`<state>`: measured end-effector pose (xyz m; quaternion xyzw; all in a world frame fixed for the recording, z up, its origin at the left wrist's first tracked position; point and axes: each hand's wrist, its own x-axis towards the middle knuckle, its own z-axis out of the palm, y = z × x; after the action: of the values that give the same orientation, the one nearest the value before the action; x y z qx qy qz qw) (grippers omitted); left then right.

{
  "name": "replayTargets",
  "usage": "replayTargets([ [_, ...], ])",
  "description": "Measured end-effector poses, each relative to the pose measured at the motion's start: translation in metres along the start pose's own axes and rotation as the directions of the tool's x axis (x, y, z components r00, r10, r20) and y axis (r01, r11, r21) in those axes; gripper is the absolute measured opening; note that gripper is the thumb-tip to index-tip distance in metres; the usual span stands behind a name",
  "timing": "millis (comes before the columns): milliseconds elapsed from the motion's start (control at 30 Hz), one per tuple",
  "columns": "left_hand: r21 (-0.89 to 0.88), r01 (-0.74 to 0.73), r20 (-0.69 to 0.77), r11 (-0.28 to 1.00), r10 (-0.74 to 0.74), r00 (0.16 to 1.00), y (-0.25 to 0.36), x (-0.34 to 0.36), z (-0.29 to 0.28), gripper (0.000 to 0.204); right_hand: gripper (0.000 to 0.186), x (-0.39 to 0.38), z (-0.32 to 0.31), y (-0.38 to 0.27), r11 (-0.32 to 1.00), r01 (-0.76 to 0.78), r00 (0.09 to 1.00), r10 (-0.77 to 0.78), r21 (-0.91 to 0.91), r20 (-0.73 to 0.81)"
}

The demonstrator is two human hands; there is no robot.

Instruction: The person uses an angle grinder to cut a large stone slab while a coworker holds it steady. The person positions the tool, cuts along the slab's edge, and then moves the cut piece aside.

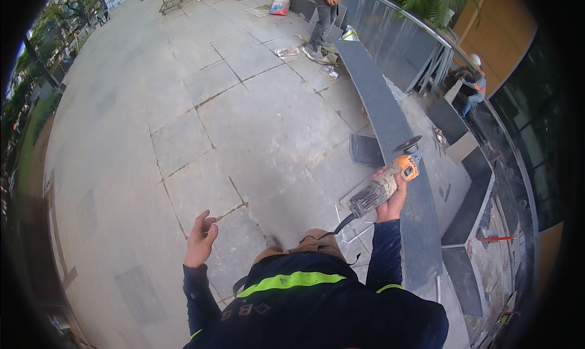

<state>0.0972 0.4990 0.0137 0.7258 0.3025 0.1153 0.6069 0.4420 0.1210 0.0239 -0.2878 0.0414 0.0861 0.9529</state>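
In my right hand [390,199] is an orange and black angle grinder [381,187] caked with pale dust, its round disc tilted up at the top right and its black cord trailing toward my body. The grinder is over a long dark grey stone slab [402,129] on my right; whether it touches the slab I cannot tell. My left hand [200,242] is held out over the paving [177,154], fingers apart and slightly bent, with nothing in it.
A co-worker [320,17] stands near the slab's far end, beside sacks [281,0]. Another worker [475,90] in a white helmet crouches by the railing [402,26] at the right, among grey stone panels [448,120]. A metal cart [170,0] stands farther back.
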Motion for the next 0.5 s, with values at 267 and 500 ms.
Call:
replayTargets([
  [267,-0.055,-0.055,0.114,0.997,0.061,0.992,0.031,0.162,-0.012,0.062,0.041,0.092,0.030,0.031,0.985,0.168,0.983,-0.169,-0.025,-0.065],
  [500,0.087,-0.021,0.222,0.996,0.001,0.975,-0.001,0.362,0.007,0.059,0.043,0.217,0.024,0.099,0.960,0.279,0.947,-0.277,-0.010,-0.160],
])
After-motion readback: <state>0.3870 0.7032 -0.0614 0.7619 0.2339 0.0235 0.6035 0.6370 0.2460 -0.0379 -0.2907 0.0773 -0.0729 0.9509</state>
